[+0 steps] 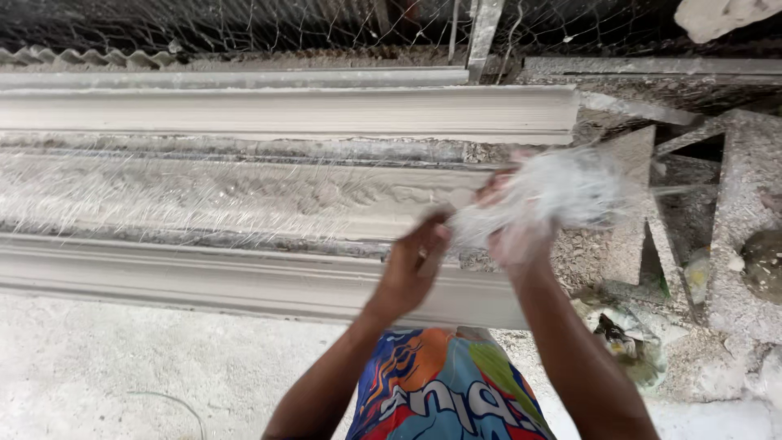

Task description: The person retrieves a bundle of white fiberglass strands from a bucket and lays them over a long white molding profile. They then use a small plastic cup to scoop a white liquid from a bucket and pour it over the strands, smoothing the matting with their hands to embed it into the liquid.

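A tuft of white glass fibre (554,191) is held above the right end of the long plaster mould (244,200). It is gripped from below by the right hand (517,236), fingers closed on it. Strands at its left end are pinched by the left hand (415,265). Loose fibres are spread along the mould's wet surface.

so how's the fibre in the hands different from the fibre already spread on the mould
The fibre bundle is a thick white clump, bunched between the left hand and right hand; the laid fibres are thin, scattered strands. The bundle is held up in the air; the laid fibres lie flat on the long grey mould. Both look like the same pale, glassy strands.
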Tool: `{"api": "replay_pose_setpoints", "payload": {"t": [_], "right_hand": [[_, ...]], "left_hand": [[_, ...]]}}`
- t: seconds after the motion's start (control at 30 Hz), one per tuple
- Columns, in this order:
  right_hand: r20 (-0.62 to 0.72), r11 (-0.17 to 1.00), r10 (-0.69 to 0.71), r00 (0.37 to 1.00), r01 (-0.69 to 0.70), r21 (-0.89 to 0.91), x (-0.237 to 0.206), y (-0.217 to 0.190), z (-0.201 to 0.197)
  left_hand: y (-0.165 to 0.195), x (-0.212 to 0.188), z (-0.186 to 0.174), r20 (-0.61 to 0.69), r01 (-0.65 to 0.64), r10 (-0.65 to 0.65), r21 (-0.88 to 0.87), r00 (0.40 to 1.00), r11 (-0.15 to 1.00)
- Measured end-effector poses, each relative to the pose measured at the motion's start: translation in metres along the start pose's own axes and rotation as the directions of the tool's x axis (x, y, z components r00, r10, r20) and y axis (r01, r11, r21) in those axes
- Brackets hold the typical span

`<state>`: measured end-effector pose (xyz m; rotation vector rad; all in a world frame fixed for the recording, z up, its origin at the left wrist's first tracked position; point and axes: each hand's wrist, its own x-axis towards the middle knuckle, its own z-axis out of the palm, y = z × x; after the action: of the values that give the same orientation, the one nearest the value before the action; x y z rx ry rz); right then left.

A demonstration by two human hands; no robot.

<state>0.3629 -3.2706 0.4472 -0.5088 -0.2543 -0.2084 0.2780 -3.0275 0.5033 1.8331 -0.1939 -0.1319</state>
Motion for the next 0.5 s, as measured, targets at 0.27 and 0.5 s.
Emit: {"api": "replay_pose_setpoints", "payload": {"t": [0.27,0.5], "right_hand": [[-0.107,0.874,-0.373,0.922,0.310,-0.374,0.068,-0.106,-0.033],[-0.073,0.977,-0.178,0.981,0.167,-0.131,0.026,-0.080,-0.009]], "left_hand": [[-0.064,0.039,-0.025,-0.094,-0.132,0.239,0.618,0.966,0.775],[-0.027,0.027,-0.035,-0.289,0.285,-0.042,0.892,0.956,0.351]]}}
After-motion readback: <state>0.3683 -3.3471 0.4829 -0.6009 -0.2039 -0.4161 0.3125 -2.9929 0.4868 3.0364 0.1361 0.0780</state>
